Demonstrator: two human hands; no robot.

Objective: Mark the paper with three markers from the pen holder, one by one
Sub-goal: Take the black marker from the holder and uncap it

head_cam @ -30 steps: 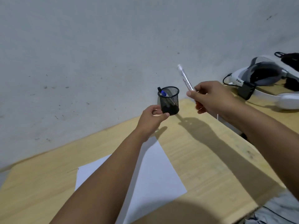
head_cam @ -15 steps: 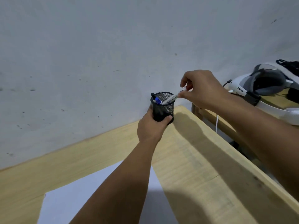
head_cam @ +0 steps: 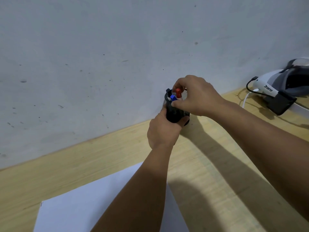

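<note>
Your left hand (head_cam: 163,131) wraps black mesh pen holder (head_cam: 175,114) at table's (head_cam: 209,164) far edge by wall; your right hand (head_cam: 195,96) sits above its rim, fingers pinching red-capped marker (head_cam: 178,93); blue-capped marker (head_cam: 173,98) just beside; paper (head_cam: 83,206) lies nearer you, under left forearm.
</note>
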